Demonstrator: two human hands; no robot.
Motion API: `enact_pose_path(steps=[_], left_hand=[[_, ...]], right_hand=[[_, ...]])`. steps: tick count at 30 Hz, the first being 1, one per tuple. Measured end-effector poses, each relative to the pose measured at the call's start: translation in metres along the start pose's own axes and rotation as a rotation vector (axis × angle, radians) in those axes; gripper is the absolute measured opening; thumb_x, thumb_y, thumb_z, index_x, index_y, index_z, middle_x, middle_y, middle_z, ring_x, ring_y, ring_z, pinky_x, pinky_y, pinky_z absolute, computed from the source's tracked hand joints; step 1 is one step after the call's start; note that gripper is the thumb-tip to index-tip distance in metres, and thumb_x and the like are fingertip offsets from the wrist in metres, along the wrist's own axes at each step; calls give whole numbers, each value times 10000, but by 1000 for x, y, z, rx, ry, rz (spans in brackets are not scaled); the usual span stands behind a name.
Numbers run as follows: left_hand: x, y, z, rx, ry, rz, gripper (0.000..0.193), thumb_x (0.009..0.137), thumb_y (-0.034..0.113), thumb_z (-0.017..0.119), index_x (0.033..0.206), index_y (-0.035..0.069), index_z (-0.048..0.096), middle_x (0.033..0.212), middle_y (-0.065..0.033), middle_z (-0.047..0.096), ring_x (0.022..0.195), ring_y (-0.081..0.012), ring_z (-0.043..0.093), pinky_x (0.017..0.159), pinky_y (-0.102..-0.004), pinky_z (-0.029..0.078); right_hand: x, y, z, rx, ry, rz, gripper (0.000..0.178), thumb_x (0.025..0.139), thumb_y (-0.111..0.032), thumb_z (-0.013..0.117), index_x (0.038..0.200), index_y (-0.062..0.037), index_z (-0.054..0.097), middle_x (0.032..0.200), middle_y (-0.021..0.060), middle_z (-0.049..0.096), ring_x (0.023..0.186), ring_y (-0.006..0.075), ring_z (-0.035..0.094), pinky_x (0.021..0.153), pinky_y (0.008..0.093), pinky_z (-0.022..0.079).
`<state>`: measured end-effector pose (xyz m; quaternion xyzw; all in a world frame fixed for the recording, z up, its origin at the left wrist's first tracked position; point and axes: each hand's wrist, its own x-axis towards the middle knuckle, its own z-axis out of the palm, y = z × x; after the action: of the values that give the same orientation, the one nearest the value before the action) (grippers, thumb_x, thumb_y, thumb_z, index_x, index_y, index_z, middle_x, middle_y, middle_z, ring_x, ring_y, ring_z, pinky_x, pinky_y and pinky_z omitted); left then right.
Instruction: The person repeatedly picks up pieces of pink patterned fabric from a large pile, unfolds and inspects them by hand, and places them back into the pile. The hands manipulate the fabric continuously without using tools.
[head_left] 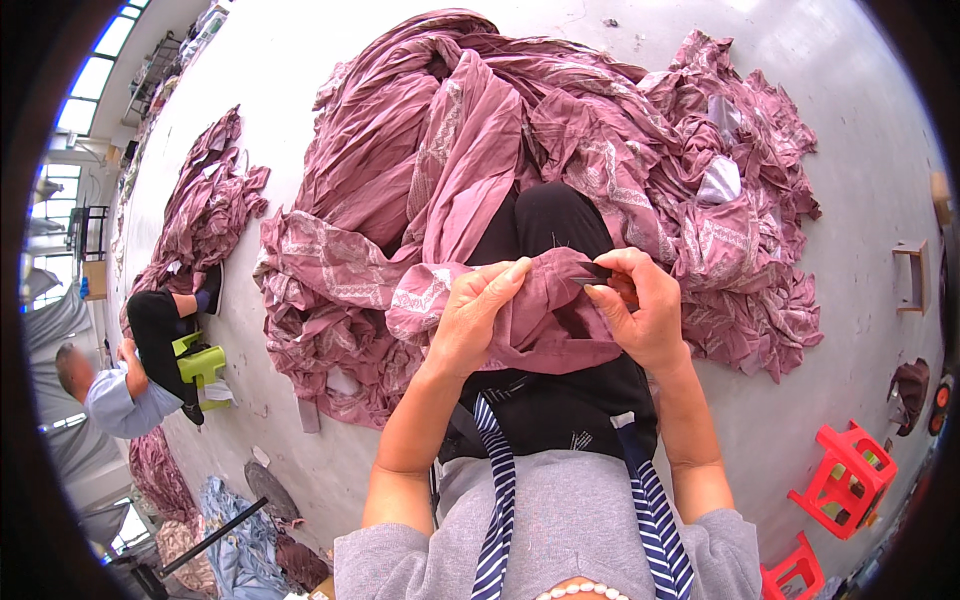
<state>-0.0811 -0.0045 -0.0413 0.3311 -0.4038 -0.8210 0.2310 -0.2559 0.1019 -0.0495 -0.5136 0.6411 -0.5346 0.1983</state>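
Mauve fabric with pale lace-like bands lies across my lap. My left hand pinches its upper edge between thumb and fingers. My right hand is closed on small black thread snips, whose dark blades point left over the cloth's edge. Fine loose threads stand up near that edge, between the two hands. The lower part of the snips is hidden in my fingers. A large heap of the same fabric spreads on the floor around my knees.
At the left, another person sits on a green stool beside a second mauve pile. Red plastic stools stand at the lower right. A black pole and blue cloth lie at the lower left.
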Motion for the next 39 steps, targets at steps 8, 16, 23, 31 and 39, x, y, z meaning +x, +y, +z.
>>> enact_pose_path(steps=[8,16,23,31,39], left_hand=[[1,-7,-11,81,-103,39,284,957,162,538,1134,-47,616,985,-14,636,872,-58,572,790,-200,456],[-3,0,-1,228,-96,109,302,961,170,543,1142,-61,616,887,57,559,786,-15,465,720,-157,371],[-8,8,13,406,-63,210,268,969,181,543,1104,-23,652,749,88,521,658,16,422,563,-138,320],[-9,7,13,404,-35,188,264,974,191,541,1082,-17,661,682,92,510,583,25,409,499,-143,307],[-11,11,16,366,-61,117,294,983,214,519,1096,-26,645,658,81,523,519,19,422,448,-143,309]], right_hand=[[3,-4,9,-16,12,-108,267,783,-136,756,951,-10,591,791,90,630,600,160,618,546,257,500],[3,-9,0,-29,25,-63,231,777,-144,757,889,-16,602,752,93,629,584,183,618,521,279,493],[6,-18,-6,-210,-37,-163,266,771,-190,755,897,-20,595,763,95,621,586,221,607,535,307,494],[6,-20,-3,-217,-59,-225,258,783,-168,752,922,-5,608,770,100,630,594,198,623,532,291,502],[6,-17,2,-322,24,-351,256,764,-166,765,899,-21,602,742,104,618,556,210,584,496,302,467]])
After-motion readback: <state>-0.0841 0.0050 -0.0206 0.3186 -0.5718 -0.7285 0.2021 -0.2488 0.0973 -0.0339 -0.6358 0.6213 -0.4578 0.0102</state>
